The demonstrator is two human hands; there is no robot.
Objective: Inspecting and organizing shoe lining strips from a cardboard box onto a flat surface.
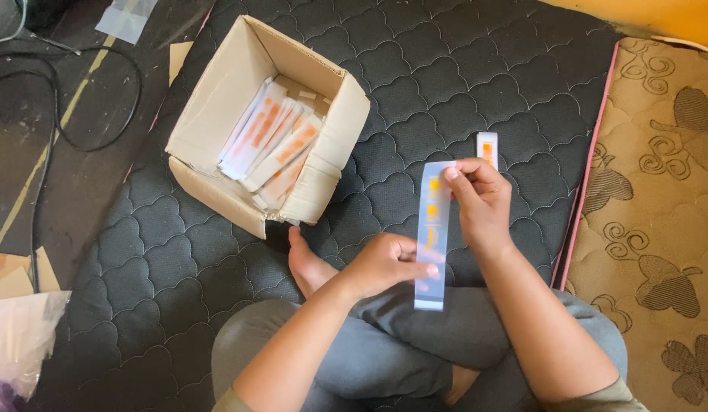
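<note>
fingers [454,177] pinch sleeve [433,229] top — right hand [483,206] | left hand [384,263] grips bottom

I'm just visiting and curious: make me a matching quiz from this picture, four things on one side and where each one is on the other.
1. cardboard box
2. long clear strip
3. small orange-and-white packet
4. black cable

a. lying alone on the black quilted mat
b. held between left hand and right hand
c. on the dark floor at left
d. open, holding orange-and-white packets

Pairs: 1-d, 2-b, 3-a, 4-c
</note>
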